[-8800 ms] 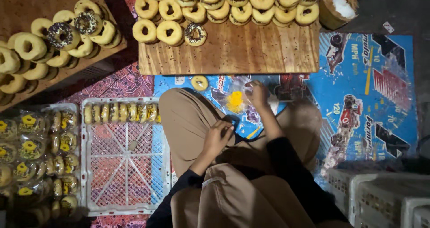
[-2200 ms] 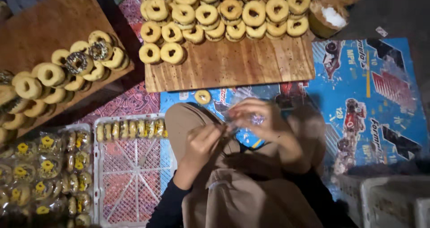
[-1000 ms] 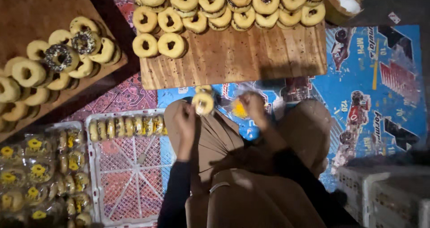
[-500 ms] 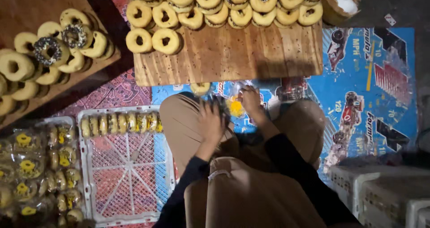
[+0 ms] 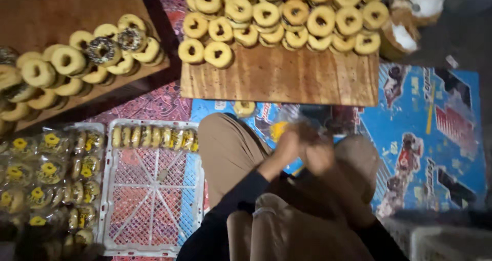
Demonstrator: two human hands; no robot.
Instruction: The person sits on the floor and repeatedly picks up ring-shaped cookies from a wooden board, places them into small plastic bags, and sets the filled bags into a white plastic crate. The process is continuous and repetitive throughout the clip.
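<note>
Left hand [image 5: 283, 151] and right hand [image 5: 319, 156] pressed together, blurred, closed on a clear plastic bag [image 5: 287, 123], doughnuts [image 5: 287, 15] stacked on wooden board [image 5: 287, 81] nearby.

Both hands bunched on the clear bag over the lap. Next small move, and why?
Probably bring the loose doughnut to the bag. Left hand and right hand meet at the clear bag, blurred; whether it already holds one is unclear. That doughnut lies just off the board, nearest the hands, and the white tray already holds a row of bagged ones.
</note>
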